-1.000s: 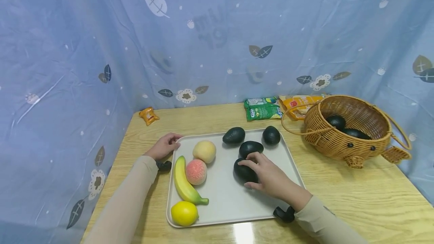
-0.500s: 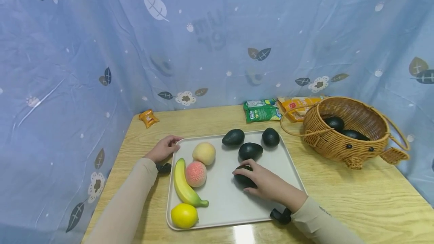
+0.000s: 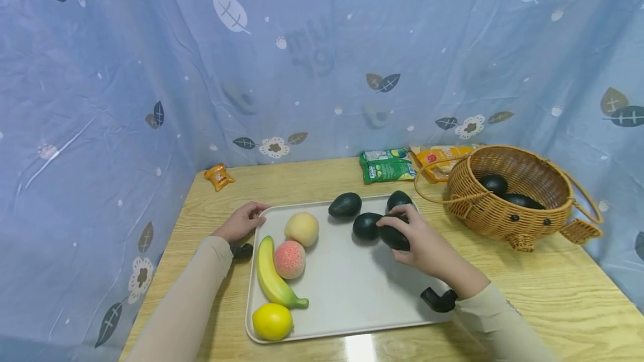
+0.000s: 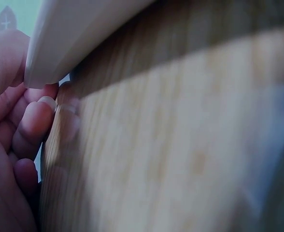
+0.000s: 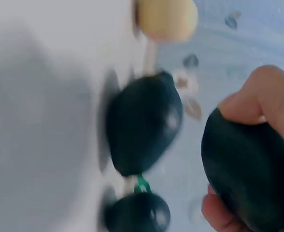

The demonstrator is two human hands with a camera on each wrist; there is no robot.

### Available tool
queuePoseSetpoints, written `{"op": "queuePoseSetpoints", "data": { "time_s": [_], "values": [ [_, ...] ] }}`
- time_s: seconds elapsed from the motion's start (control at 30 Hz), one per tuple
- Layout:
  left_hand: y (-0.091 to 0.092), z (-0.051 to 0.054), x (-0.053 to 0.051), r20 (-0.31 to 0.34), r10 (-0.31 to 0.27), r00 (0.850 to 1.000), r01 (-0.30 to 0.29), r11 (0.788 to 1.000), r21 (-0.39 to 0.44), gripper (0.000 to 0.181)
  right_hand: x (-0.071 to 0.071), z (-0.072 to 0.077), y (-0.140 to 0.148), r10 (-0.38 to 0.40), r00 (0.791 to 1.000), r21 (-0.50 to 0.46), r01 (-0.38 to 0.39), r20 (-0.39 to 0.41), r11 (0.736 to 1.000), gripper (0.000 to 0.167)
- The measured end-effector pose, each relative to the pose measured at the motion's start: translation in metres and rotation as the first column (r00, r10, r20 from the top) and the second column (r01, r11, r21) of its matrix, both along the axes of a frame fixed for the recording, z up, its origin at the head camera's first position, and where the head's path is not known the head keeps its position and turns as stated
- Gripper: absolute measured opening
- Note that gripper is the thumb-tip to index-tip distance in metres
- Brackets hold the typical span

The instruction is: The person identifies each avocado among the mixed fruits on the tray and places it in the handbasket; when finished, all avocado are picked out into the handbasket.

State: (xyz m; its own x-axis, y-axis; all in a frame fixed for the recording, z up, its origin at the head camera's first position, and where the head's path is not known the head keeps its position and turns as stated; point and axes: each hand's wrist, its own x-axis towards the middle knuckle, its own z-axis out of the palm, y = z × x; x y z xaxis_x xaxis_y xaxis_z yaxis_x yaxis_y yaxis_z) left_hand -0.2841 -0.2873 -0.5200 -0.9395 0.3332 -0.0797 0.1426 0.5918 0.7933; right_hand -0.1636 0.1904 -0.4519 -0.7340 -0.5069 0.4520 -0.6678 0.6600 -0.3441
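My right hand (image 3: 425, 242) grips a dark avocado (image 3: 394, 233) above the right half of the white tray (image 3: 342, 300). In the right wrist view, thumb and fingers wrap round that avocado (image 5: 248, 169), apart from the tray surface. Several other avocados lie near: one (image 3: 365, 227) just left of the held one, one (image 3: 345, 205) farther back, another (image 3: 399, 200) by the far right corner. My left hand (image 3: 241, 222) holds the tray's far left corner. The left wrist view has its thumb against the tray rim (image 4: 60, 43) and curled fingers below.
A banana (image 3: 271, 275), a lemon (image 3: 273, 322), a pink peach (image 3: 289, 260) and a yellow peach (image 3: 302, 229) fill the tray's left side. A wicker basket (image 3: 483, 217) with avocados inside stands right. Behind lie green (image 3: 387, 166) and orange packets (image 3: 437, 161) and a small orange packet (image 3: 219, 176).
My right hand has lifted the avocado off the tray and carried it to the right and back. My left hand stays at the tray's corner.
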Motion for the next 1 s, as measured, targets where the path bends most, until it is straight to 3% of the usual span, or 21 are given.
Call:
{"op": "queuePoseSetpoints", "data": {
  "time_s": [0.13, 0.3, 0.4, 0.57, 0.67, 0.73, 0.8, 1.0],
  "values": [
    [0.0, 0.001, -0.001, -0.004, 0.001, 1.0, -0.001, 1.0, 0.0, 0.037, -0.008, 0.013, 0.021, -0.114, 0.991, -0.04, 0.112, -0.067, 0.993, 0.068],
    [0.001, -0.002, -0.002, -0.027, -0.015, 1.0, 0.015, 1.0, 0.003, 0.038, -0.011, 0.032, 0.051, -0.289, 0.952, -0.1, 0.28, -0.098, 0.955, 0.067],
    [0.001, -0.001, -0.001, -0.028, -0.01, 1.0, 0.011, 1.0, 0.011, 0.038, -0.011, 0.041, 0.069, -0.414, 0.906, -0.159, 0.398, -0.087, 0.904, 0.066],
    [0.001, 0.003, 0.002, -0.002, 0.002, 1.0, -0.002, 1.0, 0.009, 0.039, -0.009, 0.047, 0.097, -0.603, 0.798, -0.238, 0.584, -0.009, 0.776, 0.072],
    [0.002, 0.004, 0.002, 0.004, 0.003, 1.0, -0.003, 1.0, 0.001, 0.039, -0.008, 0.045, 0.113, -0.67, 0.741, -0.25, 0.656, 0.037, 0.712, 0.076],
    [0.002, 0.004, 0.002, -0.001, -0.002, 1.0, 0.002, 1.0, -0.004, 0.039, -0.007, 0.043, 0.12, -0.696, 0.716, -0.241, 0.687, 0.058, 0.686, 0.077],
    [0.002, 0.004, 0.002, -0.009, -0.004, 1.0, 0.004, 1.0, -0.006, 0.039, -0.007, 0.041, 0.126, -0.709, 0.702, -0.226, 0.703, 0.071, 0.674, 0.076],
    [0.0, 0.0, 0.0, -0.029, 0.008, 1.0, -0.008, 1.0, -0.016, 0.038, -0.013, 0.039, 0.136, -0.72, 0.686, -0.223, 0.721, 0.103, 0.656, 0.074]
  ]
}}
